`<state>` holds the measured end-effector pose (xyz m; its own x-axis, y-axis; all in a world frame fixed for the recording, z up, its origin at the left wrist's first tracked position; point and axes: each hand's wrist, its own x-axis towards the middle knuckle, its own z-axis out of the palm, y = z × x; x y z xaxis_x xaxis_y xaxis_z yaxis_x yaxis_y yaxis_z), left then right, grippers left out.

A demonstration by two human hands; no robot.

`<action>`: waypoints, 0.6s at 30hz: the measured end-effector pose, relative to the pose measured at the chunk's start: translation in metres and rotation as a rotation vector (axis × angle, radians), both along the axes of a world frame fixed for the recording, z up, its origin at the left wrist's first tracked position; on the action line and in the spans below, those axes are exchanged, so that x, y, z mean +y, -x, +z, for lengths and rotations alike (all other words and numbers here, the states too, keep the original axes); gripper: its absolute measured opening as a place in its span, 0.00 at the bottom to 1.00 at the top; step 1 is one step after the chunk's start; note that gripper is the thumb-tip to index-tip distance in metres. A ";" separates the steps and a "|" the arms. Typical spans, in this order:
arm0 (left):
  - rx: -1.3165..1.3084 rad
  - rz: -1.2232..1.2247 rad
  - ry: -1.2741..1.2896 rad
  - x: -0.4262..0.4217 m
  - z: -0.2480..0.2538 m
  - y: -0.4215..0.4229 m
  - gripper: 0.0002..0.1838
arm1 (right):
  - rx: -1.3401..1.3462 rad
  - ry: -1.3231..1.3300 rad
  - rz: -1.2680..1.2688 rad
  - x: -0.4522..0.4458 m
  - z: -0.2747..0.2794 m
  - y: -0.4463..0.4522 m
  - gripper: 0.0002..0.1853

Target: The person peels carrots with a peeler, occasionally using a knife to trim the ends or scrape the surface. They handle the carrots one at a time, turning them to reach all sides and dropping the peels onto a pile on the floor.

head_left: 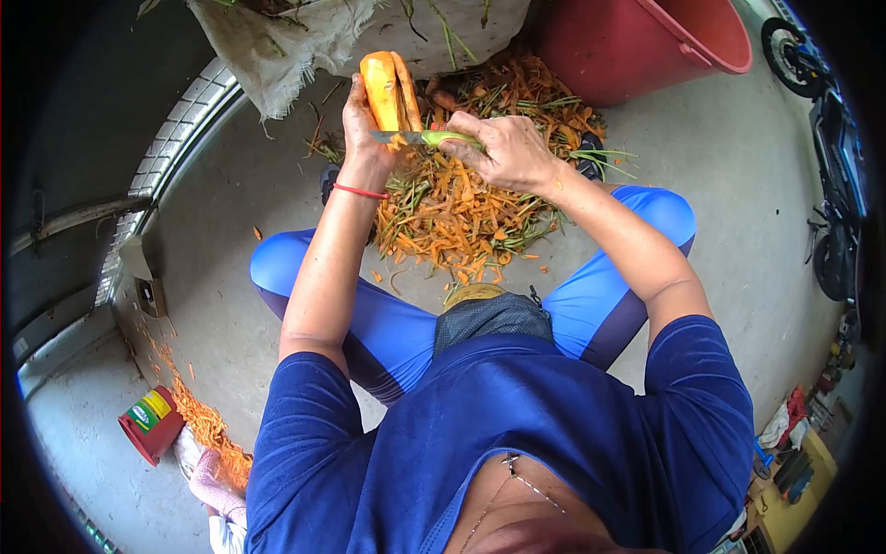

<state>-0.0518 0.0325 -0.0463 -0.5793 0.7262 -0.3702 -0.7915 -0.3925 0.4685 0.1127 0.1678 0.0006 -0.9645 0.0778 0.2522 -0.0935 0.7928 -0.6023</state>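
Note:
My left hand [362,129] is wrapped round a thick, forked orange carrot [378,81], which it holds upright above the floor. Most of the carrot's visible surface looks peeled, with a dark gap between its two prongs. In my right hand [512,152] is a knife [441,138], gripped by its green handle. Its blade points left and lies across the carrot's lower end, close to the left fingers. Below both hands spreads a heap of carrot peelings [452,222] mixed with green stalks.
A white sack [443,32] stands just beyond the hands, and a large red bucket [600,55] is to its right. Motorbikes [835,175] line the right edge. At lower left are a smaller red bucket [152,427], more peelings [198,411] and another person's pink sleeve [217,480].

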 end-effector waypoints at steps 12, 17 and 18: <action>-0.121 -0.106 -0.017 0.013 0.014 -0.030 0.22 | -0.099 -0.177 -0.227 0.049 -0.018 0.021 0.28; -0.090 -0.197 -0.186 0.013 0.008 -0.027 0.24 | -0.144 -0.117 -0.256 0.053 -0.029 0.023 0.27; -0.085 -0.144 -0.053 0.015 0.020 -0.029 0.25 | -0.147 -0.143 -0.235 0.048 -0.020 0.020 0.26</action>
